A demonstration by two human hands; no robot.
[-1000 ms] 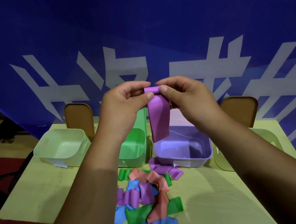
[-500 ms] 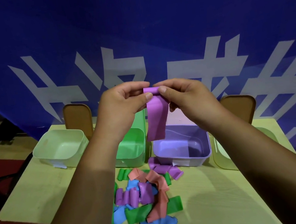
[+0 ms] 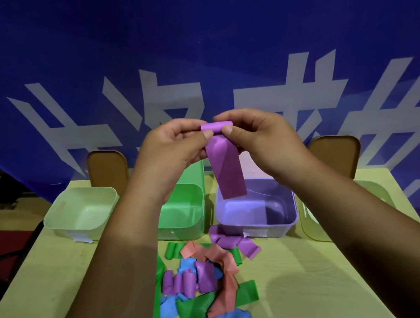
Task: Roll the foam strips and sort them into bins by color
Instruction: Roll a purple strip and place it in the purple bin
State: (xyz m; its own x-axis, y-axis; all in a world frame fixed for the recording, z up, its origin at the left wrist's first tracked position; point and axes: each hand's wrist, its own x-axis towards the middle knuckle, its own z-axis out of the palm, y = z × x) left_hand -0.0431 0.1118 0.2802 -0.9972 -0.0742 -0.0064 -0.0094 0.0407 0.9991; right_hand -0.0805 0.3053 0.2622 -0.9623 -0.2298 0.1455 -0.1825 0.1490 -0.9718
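Purple foam strip (image 3: 228, 172) pinched at its top by both hands, well above the desk (image 3: 43, 271). Left hand (image 3: 172, 148) curled on the strip's left end, thumb in front and fingers behind. Right hand (image 3: 257, 135) gripping the right end the same way, thumb tip pressed to the front face. Top of the strip turned over into a small first roll between the two thumbs. Remainder hanging straight and flat, its lower end in front of the purple bin (image 3: 276, 229); cannot tell whether touching it.

Four bins in a row along the far edge of the desk:
- pale green bin (image 3: 49, 223) toward the far left corner
- green bin (image 3: 184, 230) next to it
- purple bin just beside the green one
- yellowish bin (image 3: 312, 225) toward the far right corner, largely hidden by the right forearm

Loose pile of strips (image 3: 203, 282) near the middle of the near edge: green, blue, purple and salmon pink, overlapping, several curled. One blue piece reaching the near edge itself. A few purple pieces lying against the purple bin's front wall.

Left brown panel (image 3: 108, 168) standing upright at the far edge behind the pale green bin. Right brown panel (image 3: 338, 150) standing behind the yellowish bin. Behind everything, a blue banner (image 3: 185, 40) with large white characters.
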